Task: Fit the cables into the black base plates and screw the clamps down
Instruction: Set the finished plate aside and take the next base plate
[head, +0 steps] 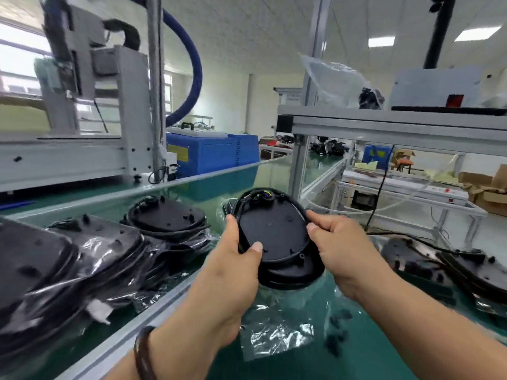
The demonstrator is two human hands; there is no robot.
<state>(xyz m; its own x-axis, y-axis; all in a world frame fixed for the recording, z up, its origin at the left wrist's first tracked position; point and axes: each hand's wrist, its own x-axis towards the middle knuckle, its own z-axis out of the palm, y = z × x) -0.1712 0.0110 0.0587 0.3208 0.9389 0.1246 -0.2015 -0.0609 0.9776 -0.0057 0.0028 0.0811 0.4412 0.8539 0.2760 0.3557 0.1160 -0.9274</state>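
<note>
Base plate [274, 229] is held up over the bench [301, 360], long axis running 11 to 5 o'clock. Left hand [236, 259] grips its 8 o'clock edge, right hand [340, 242] pinches 3 o'clock. The cable [239, 207] bunches near 12, closer to the left fingers.

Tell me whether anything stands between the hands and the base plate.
Nothing visible does: the left hand and the right hand grip opposite edges of the base plate.
</note>
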